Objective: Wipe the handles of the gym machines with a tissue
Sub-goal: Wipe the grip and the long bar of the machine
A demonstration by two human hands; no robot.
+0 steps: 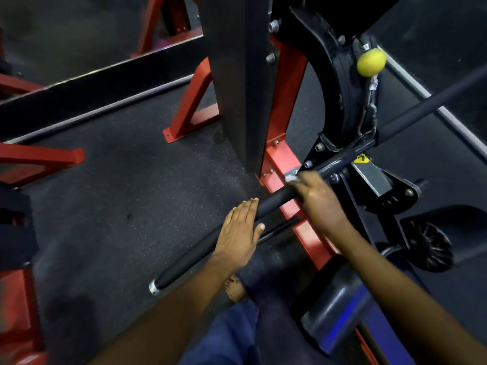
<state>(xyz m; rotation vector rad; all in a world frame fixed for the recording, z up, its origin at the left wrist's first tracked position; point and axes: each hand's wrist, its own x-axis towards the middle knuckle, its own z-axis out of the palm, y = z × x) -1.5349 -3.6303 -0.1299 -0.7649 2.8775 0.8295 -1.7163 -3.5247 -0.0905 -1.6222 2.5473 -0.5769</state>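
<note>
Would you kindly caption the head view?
Right hand wipes the black bar handle with a tissue; left hand steadies it.

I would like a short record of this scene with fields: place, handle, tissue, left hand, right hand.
place: gym floor beside a red machine frame
handle: long black bar, slanting, metal cap at its near end
tissue: white tissue, pressed on the bar under the right fingers
left hand: left hand flat on the bar, fingers straight
right hand: right hand grips the tissue against the bar

You stand on a dark speckled rubber floor [137, 185], w/ dim light around. Red steel frame legs [193, 106] are bolted to it, and a black upright column [237, 83] rises between them.
</note>
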